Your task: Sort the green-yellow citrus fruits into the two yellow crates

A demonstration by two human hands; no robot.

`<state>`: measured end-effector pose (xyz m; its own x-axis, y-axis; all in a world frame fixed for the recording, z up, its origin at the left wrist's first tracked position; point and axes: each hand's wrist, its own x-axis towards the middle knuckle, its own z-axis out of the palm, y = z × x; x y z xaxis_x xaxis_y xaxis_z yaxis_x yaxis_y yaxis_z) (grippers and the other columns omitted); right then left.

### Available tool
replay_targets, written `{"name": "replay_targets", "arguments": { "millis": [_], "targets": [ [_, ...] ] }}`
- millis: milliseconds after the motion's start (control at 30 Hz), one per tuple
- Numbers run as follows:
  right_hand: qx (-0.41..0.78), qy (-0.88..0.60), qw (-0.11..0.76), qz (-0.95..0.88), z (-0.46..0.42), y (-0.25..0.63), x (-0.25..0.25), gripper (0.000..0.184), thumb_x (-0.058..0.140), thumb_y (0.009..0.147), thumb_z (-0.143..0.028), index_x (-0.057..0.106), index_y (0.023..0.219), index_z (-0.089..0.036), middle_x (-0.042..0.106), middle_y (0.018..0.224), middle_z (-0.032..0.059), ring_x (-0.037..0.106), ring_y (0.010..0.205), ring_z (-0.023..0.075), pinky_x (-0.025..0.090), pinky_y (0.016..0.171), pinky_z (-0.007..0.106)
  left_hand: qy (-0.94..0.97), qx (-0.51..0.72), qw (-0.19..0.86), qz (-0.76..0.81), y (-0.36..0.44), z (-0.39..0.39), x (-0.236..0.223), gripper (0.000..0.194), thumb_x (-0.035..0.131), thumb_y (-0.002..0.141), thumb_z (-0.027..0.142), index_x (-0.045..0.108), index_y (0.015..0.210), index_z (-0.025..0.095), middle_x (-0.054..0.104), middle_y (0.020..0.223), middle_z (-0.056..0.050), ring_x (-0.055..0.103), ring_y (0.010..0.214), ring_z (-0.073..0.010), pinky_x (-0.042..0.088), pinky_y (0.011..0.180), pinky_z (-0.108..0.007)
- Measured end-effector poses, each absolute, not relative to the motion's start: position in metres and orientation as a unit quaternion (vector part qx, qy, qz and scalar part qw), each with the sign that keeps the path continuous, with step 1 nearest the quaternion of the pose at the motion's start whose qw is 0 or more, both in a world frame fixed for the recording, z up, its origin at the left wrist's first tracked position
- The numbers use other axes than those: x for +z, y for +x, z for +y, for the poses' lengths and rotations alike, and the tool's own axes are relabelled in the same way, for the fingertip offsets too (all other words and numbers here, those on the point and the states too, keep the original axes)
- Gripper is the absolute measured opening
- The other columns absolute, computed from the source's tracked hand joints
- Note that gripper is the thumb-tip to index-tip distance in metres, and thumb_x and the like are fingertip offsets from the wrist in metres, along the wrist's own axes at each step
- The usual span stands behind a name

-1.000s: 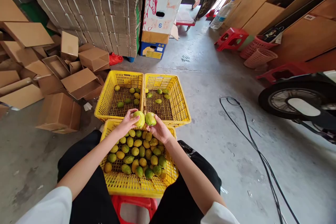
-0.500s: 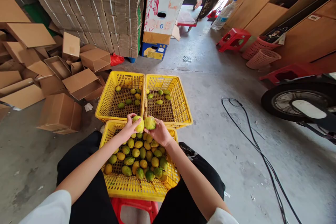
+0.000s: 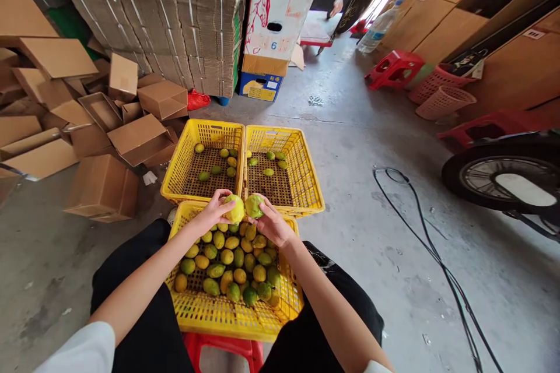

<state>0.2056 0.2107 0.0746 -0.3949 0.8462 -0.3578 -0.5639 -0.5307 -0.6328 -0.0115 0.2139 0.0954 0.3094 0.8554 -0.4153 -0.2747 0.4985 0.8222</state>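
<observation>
My left hand [image 3: 214,211] is closed round a yellow-green lemon [image 3: 235,211], thumb across its side. Beside it, my right hand [image 3: 275,225] grips a greener lemon [image 3: 252,206] from the right. Both fruits are held close together above the far edge of the near yellow crate [image 3: 227,322]. Inside that crate lie several lemons [image 3: 239,256], from yellow to dark green. Just beyond my hands stand two more yellow crates, the left one [image 3: 175,186] and the right one [image 3: 311,186], each with a few greenish lemons on its slotted floor.
A red stool [image 3: 227,342] is under the near crate, between my knees. Loose cardboard boxes [image 3: 102,186] are heaped at left, before stacked flattened cartons [image 3: 192,29]. To the right, a black cable [image 3: 422,227] crosses the floor near a motorbike wheel [image 3: 485,178]. A red stool [image 3: 396,68] stands farther back.
My right hand has turned its lemon slightly, and its fingers have shifted round the fruit. The left hand still holds its lemon. The whole view has shifted a little.
</observation>
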Motion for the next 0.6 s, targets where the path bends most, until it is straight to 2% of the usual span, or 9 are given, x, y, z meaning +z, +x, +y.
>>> {"name": "replay_targets", "arguments": {
  "millis": [133, 267, 367, 467, 600],
  "targets": [
    [0.814, -0.328, 0.434, -0.204, 0.207, 0.203, 0.080, 0.046, 0.097, 0.072, -0.037, 0.069, 0.108, -0.032, 0.070, 0.103, -0.0035, 0.066, 0.093, 0.0149, 0.061, 0.082, 0.029, 0.348, 0.369, 0.709, 0.490, -0.008, 0.210, 0.092, 0.062, 0.093, 0.071, 0.047, 0.049, 0.109, 0.025, 0.061, 0.111, -0.005, 0.069, 0.090, -0.0213, 0.065, 0.066, -0.038],
    [0.813, -0.331, 0.436, -0.200, 0.206, 0.199, 0.080, 0.043, 0.096, 0.072, -0.031, 0.068, 0.103, -0.030, 0.067, 0.098, -0.0042, 0.066, 0.094, 0.0148, 0.060, 0.086, 0.031, 0.362, 0.349, 0.691, 0.519, -0.004, 0.206, 0.091, 0.071, 0.095, 0.065, 0.054, 0.046, 0.107, 0.025, 0.061, 0.111, -0.004, 0.069, 0.089, -0.0213, 0.064, 0.064, -0.038],
    [0.809, -0.341, 0.438, -0.192, 0.205, 0.198, 0.078, 0.045, 0.098, 0.069, -0.031, 0.066, 0.102, -0.029, 0.068, 0.097, -0.0049, 0.067, 0.093, 0.0147, 0.060, 0.086, 0.031, 0.370, 0.345, 0.679, 0.532, -0.004, 0.205, 0.092, 0.073, 0.095, 0.063, 0.055, 0.044, 0.107, 0.026, 0.060, 0.111, -0.003, 0.069, 0.089, -0.0201, 0.062, 0.065, -0.033],
    [0.808, -0.354, 0.432, -0.185, 0.205, 0.197, 0.076, 0.046, 0.098, 0.069, -0.034, 0.066, 0.101, -0.029, 0.070, 0.096, -0.0056, 0.068, 0.091, 0.0142, 0.061, 0.086, 0.032, 0.387, 0.346, 0.654, 0.549, -0.003, 0.204, 0.091, 0.067, 0.092, 0.070, 0.054, 0.042, 0.105, 0.027, 0.060, 0.105, 0.000, 0.066, 0.089, -0.0176, 0.057, 0.067, -0.027],
    [0.826, -0.340, 0.417, -0.168, 0.208, 0.197, 0.074, 0.038, 0.089, 0.074, -0.043, 0.071, 0.104, -0.027, 0.075, 0.103, -0.0011, 0.070, 0.098, 0.0193, 0.063, 0.090, 0.038, 0.385, 0.359, 0.640, 0.559, -0.004, 0.206, 0.082, 0.046, 0.079, 0.086, 0.051, 0.047, 0.109, 0.026, 0.063, 0.104, -0.003, 0.064, 0.095, -0.0178, 0.053, 0.080, -0.028]
  ]
}}
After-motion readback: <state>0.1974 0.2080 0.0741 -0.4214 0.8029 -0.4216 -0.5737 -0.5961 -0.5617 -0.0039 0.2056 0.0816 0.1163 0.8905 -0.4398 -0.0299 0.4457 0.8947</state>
